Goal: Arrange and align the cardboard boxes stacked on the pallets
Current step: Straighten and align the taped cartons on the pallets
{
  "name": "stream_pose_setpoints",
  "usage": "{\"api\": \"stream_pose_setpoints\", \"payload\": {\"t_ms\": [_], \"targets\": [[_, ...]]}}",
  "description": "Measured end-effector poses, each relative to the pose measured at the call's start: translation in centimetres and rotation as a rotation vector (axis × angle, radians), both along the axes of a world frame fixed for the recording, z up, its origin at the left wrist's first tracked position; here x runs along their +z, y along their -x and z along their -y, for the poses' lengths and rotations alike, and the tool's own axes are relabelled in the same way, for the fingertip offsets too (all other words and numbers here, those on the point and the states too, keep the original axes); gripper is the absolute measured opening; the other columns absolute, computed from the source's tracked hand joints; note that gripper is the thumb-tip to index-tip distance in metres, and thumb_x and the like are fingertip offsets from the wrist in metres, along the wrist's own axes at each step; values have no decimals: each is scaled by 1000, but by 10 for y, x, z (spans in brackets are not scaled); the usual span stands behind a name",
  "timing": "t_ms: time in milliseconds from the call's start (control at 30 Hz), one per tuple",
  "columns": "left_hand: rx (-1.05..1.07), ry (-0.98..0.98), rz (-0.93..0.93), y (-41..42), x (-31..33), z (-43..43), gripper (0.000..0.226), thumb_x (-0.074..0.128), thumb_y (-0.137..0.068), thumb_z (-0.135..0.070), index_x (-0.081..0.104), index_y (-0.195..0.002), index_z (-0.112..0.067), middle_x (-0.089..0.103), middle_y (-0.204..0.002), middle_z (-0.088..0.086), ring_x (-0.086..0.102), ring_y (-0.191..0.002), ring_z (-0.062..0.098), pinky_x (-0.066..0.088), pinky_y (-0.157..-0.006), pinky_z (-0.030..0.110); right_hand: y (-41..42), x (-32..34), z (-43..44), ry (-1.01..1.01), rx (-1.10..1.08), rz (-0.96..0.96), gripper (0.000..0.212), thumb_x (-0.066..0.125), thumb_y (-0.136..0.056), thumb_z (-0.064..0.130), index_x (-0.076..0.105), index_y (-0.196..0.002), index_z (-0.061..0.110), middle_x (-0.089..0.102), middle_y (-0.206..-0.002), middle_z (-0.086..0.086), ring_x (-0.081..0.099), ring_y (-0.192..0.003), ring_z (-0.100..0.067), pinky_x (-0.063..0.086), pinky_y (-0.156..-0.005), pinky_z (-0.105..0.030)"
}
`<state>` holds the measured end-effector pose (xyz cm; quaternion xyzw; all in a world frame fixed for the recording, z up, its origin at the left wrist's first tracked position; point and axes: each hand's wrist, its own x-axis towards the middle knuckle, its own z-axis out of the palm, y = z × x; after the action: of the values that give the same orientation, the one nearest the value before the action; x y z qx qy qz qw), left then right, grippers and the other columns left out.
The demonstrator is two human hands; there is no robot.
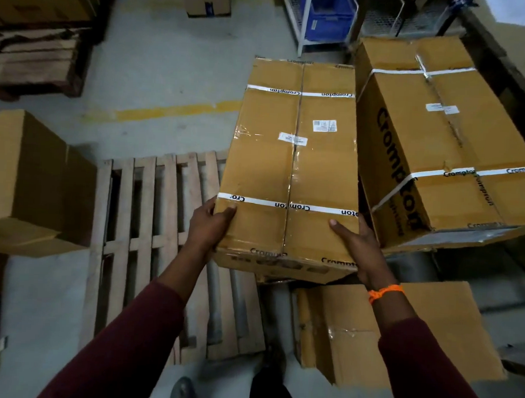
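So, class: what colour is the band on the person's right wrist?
Orange band, clearest in the head view.

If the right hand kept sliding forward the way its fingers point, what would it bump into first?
Probably the second box standing close on the right. The right hand grips the held box at its near corner, pointing forward along the narrow gap between them; depth there is unclear.

a blue plastic crate [328,16] sits on a white metal rack [301,33] up ahead, yellow floor line [168,112] crossing the grey concrete
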<state>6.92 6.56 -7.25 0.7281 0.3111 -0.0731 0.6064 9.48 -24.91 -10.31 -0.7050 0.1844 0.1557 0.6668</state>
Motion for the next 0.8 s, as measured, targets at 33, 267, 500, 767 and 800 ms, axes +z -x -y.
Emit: {"api": "stream_pose_setpoints", "payload": {"t_ms": [33, 267, 500, 767, 800], "targets": [[-6, -26, 18, 2, 5, -9, 48, 71, -82, -48, 68, -127, -31, 75, -112, -3, 71, -101, 20, 57, -93, 48, 4, 5, -7, -2, 7, 17, 64, 79, -86, 38, 52, -144, 29, 67, -131, 0, 67, -115, -20, 57, -93, -39], [10, -151, 171, 47, 38, -98, 38, 64, -94, -44, 67, -128, -27, 73, -109, -6, 68, -101, 18, 56, -94, 44, 28, 51, -100, -6, 49, 54, 87, 89, -67, 61, 51, -143, 42, 60, -143, 0, 63, -123, -25, 51, -104, -53], [40, -237, 266, 100, 71, -251, 38, 58, -91, -55, 67, -122, -35, 69, -102, -13, 67, -100, 18, 58, -89, 48, 70, 78, -255, 68, 85, 174, 90, 85, -70, 66, 44, -148, 48, 54, -149, 10, 54, -134, -19, 44, -113, -49], [128, -230, 258, 94, 75, -394, 39, 57, -98, -47, 65, -130, -27, 68, -112, -5, 63, -106, 20, 53, -94, 43, 40, 90, -408, 105, 197, 272, 49, 72, -90, 46, 62, -135, 27, 71, -123, 6, 67, -111, -14, 52, -81, -26], [134, -240, 248, 86, 68, -409, 40, 57, -98, -48, 64, -131, -27, 68, -114, -4, 62, -106, 20, 52, -97, 45, 30, 86, -424, 100, 211, 271, 48, 72, -90, 45, 62, -134, 27, 71, -122, 6, 68, -110, -13, 52, -80, -26]]}}
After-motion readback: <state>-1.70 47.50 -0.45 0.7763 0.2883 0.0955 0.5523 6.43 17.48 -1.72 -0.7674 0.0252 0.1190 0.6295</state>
